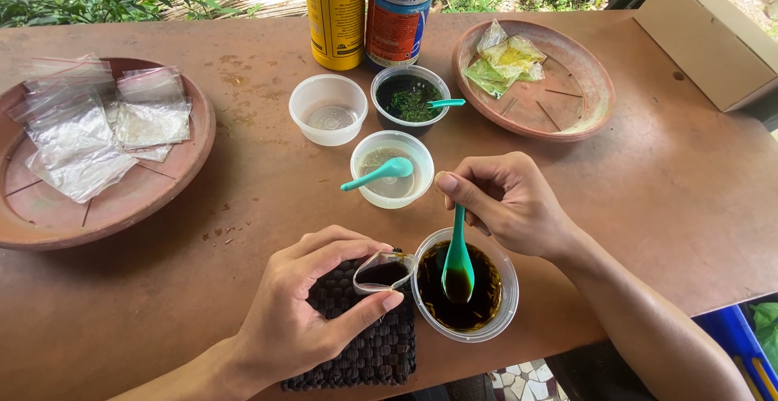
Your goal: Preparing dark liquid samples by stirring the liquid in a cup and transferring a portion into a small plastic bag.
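Teal spoon (458, 265), pinched by the right hand (506, 202), dips into the dark cup (463, 287) near the table's (673, 198) front edge; the left hand (312, 304) grips an open small bag (383, 274).

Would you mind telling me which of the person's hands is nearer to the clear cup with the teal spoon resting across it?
Right. The right hand sits just beside that clear cup, to its right, holding a spoon. The left hand is lower, toward the table's near edge, pinching a small bag.
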